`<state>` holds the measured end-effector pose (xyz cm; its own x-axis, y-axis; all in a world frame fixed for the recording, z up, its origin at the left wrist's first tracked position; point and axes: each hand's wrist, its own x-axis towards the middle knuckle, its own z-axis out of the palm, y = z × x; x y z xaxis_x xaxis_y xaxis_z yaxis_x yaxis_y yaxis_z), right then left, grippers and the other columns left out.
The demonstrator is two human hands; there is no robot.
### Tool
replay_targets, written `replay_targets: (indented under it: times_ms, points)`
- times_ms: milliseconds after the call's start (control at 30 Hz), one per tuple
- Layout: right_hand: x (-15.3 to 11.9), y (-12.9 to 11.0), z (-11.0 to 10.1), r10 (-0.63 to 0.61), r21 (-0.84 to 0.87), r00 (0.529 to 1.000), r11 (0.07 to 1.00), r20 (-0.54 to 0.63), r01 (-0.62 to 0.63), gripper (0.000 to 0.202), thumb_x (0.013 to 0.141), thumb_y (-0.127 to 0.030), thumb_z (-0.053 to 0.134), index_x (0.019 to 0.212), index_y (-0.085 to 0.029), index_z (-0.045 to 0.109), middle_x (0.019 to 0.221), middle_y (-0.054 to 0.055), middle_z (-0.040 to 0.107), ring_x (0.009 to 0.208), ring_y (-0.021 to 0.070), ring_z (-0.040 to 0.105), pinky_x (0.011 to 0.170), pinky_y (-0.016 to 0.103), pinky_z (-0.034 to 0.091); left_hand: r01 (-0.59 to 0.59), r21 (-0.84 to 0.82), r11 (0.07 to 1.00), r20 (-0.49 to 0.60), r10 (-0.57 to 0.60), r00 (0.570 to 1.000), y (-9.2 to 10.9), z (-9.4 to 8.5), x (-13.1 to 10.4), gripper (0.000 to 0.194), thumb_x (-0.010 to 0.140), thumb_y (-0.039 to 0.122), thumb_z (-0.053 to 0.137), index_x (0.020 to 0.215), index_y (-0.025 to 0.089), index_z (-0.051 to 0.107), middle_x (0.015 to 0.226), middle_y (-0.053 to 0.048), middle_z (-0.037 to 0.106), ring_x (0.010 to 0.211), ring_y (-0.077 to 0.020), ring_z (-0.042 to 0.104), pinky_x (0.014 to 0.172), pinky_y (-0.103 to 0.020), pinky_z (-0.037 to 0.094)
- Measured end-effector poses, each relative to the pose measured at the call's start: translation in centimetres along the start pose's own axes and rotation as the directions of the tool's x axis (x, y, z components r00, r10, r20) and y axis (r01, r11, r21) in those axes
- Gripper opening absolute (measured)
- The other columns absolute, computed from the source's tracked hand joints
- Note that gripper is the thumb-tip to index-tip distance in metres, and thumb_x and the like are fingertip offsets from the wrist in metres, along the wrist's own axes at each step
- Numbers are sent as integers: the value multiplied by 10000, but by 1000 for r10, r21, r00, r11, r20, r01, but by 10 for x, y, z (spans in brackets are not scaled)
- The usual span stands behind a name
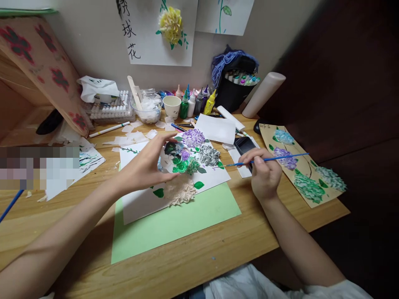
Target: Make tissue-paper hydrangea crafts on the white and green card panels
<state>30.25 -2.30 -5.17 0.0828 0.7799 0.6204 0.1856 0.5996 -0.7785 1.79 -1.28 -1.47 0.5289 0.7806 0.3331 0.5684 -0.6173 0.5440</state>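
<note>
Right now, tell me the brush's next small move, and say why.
I'd probably bring the brush left to the paint dish and dip its tip: the left hand holds the dish over the white paper, with green paint showing in it, while the right hand holds the brush with its tip outside the dish, near the gray flower.

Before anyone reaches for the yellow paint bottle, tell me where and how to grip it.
Probably grip the yellow paint bottle around its wider body, coming from the front: its nozzle is thin, and a dark purple bottle crowds its left side.
</note>
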Motion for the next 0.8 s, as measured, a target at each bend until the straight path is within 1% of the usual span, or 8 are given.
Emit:
replay_targets:
  times_ms: [67,100,200,367,467,600,800]
  points:
    - [-1,2,-3,-47,-118,994,991,99,58,242,866,-239,440,658,-191,555,645,24,549,629,163,521,589,311,398,8,23,1000,-21,-8,1000,-2,-2,0,810,701,385,683,1365,217,250,1264,-104,494,1147,-248,474,984,-403,395]
    - [-3,3,-3,-60,-146,987,986,149,82,246,871,-235,429,662,-194,553,651,25,556,638,166,524,606,321,401,12,32,999,-28,-11,1000,-2,-2,1,810,699,381,685,1365,218,254,1261,-103,497,1146,-248,476,982,-403,396]
    - [-7,1,1,-70,-161,961,980,269,117,226,880,-214,404,712,-203,554,681,26,571,673,177,534,639,338,411,17,50,999,-41,-15,999,-2,-3,1,796,697,376,687,1358,222,270,1249,-99,506,1139,-251,482,970,-405,406]
    - [-11,-1,11,-59,-205,913,967,405,153,182,873,-175,398,775,-203,550,729,36,587,723,187,547,675,343,429,13,56,998,-37,-11,999,0,-2,2,786,703,366,680,1355,214,268,1250,-100,505,1133,-244,486,975,-397,407]
    - [-12,0,14,-59,-237,892,954,449,183,175,872,-171,390,795,-203,544,734,35,588,737,187,553,691,341,432,9,51,999,-40,-7,999,-1,-2,2,794,696,381,683,1353,212,271,1260,-104,493,1137,-246,482,984,-400,401]
    - [-12,1,15,-27,-275,879,945,476,178,170,871,-183,391,814,-205,549,757,38,592,753,190,560,705,340,437,-1,39,999,-47,3,999,-2,-1,1,785,694,375,684,1347,215,278,1267,-108,484,1136,-249,481,993,-412,393]
    - [-12,1,14,-22,-255,864,951,503,173,171,874,-189,389,810,-213,546,746,35,590,747,192,550,696,339,428,-2,26,1000,-41,3,999,-2,-2,1,782,691,351,690,1343,225,277,1259,-108,491,1122,-253,490,985,-425,401]
